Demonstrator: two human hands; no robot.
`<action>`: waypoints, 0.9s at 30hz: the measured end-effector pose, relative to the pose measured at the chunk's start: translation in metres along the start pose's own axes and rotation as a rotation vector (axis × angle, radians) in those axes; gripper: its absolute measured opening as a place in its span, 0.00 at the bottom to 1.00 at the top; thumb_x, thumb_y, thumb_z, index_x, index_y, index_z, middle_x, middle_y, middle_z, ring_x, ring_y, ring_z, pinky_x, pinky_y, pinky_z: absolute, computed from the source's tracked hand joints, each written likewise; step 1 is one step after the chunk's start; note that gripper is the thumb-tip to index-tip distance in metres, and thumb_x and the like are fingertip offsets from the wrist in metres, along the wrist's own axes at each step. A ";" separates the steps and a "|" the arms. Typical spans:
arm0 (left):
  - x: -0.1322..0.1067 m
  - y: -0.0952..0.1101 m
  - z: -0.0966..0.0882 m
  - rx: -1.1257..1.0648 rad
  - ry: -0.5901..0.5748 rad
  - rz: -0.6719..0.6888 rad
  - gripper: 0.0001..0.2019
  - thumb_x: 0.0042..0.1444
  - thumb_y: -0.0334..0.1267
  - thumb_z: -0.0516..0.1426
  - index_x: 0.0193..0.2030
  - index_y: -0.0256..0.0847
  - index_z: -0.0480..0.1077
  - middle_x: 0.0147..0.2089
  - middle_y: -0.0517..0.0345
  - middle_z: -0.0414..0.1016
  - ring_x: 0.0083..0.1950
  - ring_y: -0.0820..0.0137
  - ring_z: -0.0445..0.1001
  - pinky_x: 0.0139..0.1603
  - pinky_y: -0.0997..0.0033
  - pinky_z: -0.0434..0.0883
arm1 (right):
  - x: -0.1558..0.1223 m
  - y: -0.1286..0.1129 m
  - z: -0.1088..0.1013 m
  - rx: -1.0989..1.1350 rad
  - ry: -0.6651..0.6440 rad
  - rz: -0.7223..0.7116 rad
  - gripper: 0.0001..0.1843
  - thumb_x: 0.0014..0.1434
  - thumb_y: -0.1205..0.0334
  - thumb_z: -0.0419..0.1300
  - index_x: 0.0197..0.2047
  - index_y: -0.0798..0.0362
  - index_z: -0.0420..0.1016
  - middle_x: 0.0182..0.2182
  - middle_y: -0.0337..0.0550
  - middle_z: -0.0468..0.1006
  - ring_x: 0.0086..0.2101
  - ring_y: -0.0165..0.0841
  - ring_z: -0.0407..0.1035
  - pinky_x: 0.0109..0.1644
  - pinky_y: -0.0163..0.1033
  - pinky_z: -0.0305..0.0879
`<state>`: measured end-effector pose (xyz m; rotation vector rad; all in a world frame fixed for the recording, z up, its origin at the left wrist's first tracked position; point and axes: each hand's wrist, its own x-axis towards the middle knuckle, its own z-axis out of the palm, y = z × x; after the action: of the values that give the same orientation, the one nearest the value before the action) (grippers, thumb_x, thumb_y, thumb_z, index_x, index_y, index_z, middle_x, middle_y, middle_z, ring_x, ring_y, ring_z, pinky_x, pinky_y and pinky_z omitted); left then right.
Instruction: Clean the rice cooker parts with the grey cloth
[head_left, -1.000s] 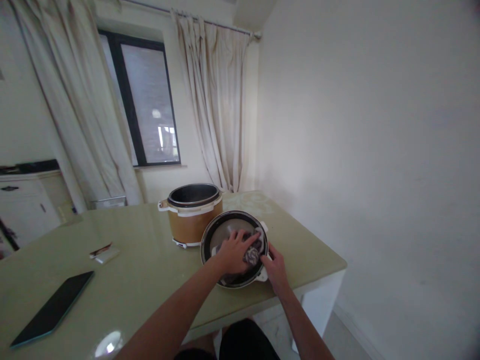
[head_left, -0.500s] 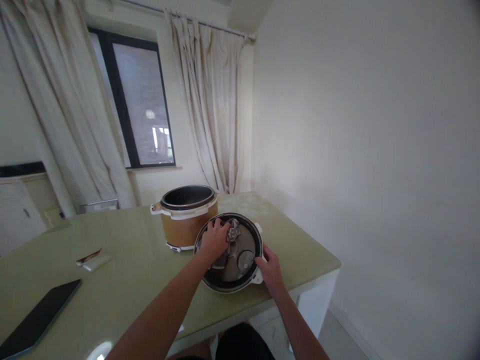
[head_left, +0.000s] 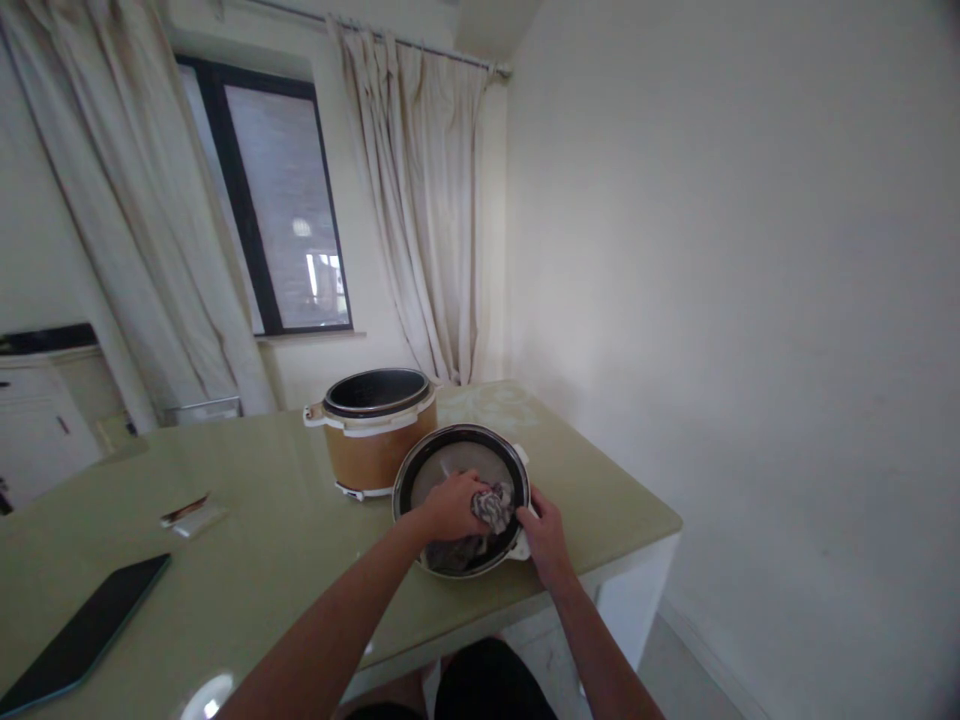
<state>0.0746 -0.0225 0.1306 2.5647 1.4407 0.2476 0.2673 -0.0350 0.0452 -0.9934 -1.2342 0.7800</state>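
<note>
A round pressure cooker lid (head_left: 452, 460) rests on the table with its metal inner face turned up toward me, tilted against the cooker. My left hand (head_left: 456, 506) presses a crumpled grey patterned cloth (head_left: 495, 507) onto that inner face, fingers closed round it. Part of the cloth hangs below the hand over the lid's lower area. At the lid's right rim, beside a white tab, my right hand (head_left: 545, 535) grips the edge. Just behind stands the pressure cooker body (head_left: 379, 445), tan with a white rim and a dark inner pot, uncovered.
The glossy green table (head_left: 285, 560) carries a dark flat tablet-like object (head_left: 86, 630) at the left front. A small clear packet with a brown strip (head_left: 193, 516) lies behind it. A bare wall (head_left: 750, 300) rises beyond the table's right edge.
My left hand and the cloth have moved down and to the right across the lid's inner face. My right hand keeps its hold on the rim.
</note>
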 end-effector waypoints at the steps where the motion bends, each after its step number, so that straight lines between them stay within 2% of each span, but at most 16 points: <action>1: -0.004 -0.006 -0.002 -0.019 -0.034 0.024 0.19 0.49 0.49 0.68 0.47 0.47 0.80 0.54 0.51 0.77 0.55 0.55 0.77 0.60 0.61 0.73 | 0.000 -0.001 0.001 0.001 0.004 0.002 0.22 0.47 0.60 0.58 0.42 0.55 0.86 0.39 0.46 0.87 0.42 0.46 0.78 0.50 0.44 0.74; 3: -0.010 -0.016 -0.005 -0.020 -0.100 0.066 0.20 0.47 0.47 0.69 0.47 0.45 0.81 0.54 0.50 0.78 0.55 0.55 0.78 0.60 0.61 0.74 | -0.001 -0.003 0.002 0.006 0.005 0.002 0.22 0.47 0.60 0.58 0.43 0.55 0.86 0.39 0.46 0.87 0.42 0.46 0.78 0.50 0.45 0.74; 7: -0.011 -0.029 -0.010 0.096 -0.220 0.034 0.21 0.42 0.47 0.70 0.45 0.48 0.82 0.54 0.49 0.78 0.55 0.49 0.78 0.57 0.54 0.76 | -0.003 -0.003 0.006 0.021 0.003 -0.030 0.26 0.44 0.61 0.57 0.47 0.54 0.85 0.44 0.46 0.87 0.45 0.47 0.79 0.54 0.46 0.74; 10: -0.008 -0.038 -0.015 0.180 -0.221 -0.014 0.24 0.39 0.41 0.70 0.48 0.50 0.82 0.56 0.48 0.78 0.59 0.43 0.75 0.55 0.49 0.77 | -0.003 0.000 0.006 0.017 -0.001 -0.029 0.29 0.44 0.61 0.57 0.49 0.54 0.85 0.46 0.47 0.87 0.46 0.46 0.79 0.54 0.47 0.75; 13: -0.011 -0.046 -0.020 0.221 -0.147 -0.113 0.26 0.42 0.40 0.69 0.52 0.53 0.80 0.59 0.47 0.76 0.63 0.42 0.72 0.55 0.46 0.77 | -0.003 0.003 0.006 0.013 0.000 -0.018 0.30 0.45 0.62 0.58 0.51 0.55 0.84 0.46 0.48 0.87 0.46 0.46 0.79 0.55 0.47 0.75; 16: -0.014 -0.049 -0.021 0.255 0.005 -0.241 0.21 0.55 0.42 0.63 0.57 0.55 0.78 0.62 0.46 0.72 0.63 0.45 0.71 0.54 0.46 0.77 | -0.002 0.006 0.006 0.011 0.012 -0.017 0.30 0.45 0.62 0.59 0.52 0.55 0.84 0.48 0.48 0.86 0.47 0.47 0.79 0.56 0.48 0.74; 18: -0.013 -0.046 -0.018 0.275 0.103 -0.321 0.23 0.59 0.38 0.59 0.62 0.54 0.74 0.64 0.44 0.69 0.64 0.46 0.70 0.53 0.47 0.77 | -0.002 0.006 0.006 0.005 0.015 -0.017 0.32 0.45 0.62 0.59 0.54 0.55 0.84 0.49 0.48 0.86 0.48 0.47 0.79 0.56 0.48 0.74; 21: -0.001 -0.035 -0.013 0.280 0.229 -0.421 0.27 0.59 0.35 0.58 0.66 0.53 0.69 0.65 0.44 0.67 0.65 0.47 0.67 0.53 0.51 0.76 | -0.002 0.005 0.006 -0.006 0.014 -0.028 0.31 0.44 0.62 0.58 0.53 0.55 0.84 0.49 0.49 0.86 0.49 0.47 0.79 0.56 0.48 0.74; 24: 0.018 -0.016 -0.007 0.201 0.335 -0.414 0.25 0.61 0.38 0.58 0.66 0.52 0.68 0.66 0.44 0.66 0.66 0.47 0.65 0.53 0.53 0.76 | -0.003 0.005 0.005 -0.017 -0.001 -0.044 0.31 0.45 0.62 0.57 0.53 0.56 0.84 0.48 0.48 0.86 0.47 0.46 0.79 0.56 0.46 0.74; 27: 0.035 0.005 0.000 0.022 0.356 -0.346 0.23 0.60 0.45 0.60 0.63 0.51 0.72 0.64 0.47 0.69 0.63 0.50 0.68 0.55 0.55 0.75 | -0.002 0.008 0.004 -0.027 -0.014 -0.053 0.33 0.46 0.62 0.57 0.56 0.57 0.83 0.49 0.48 0.86 0.47 0.46 0.79 0.56 0.46 0.74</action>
<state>0.0968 0.0051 0.1334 2.3135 1.9859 0.6603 0.2634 -0.0333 0.0374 -0.9751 -1.2815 0.7321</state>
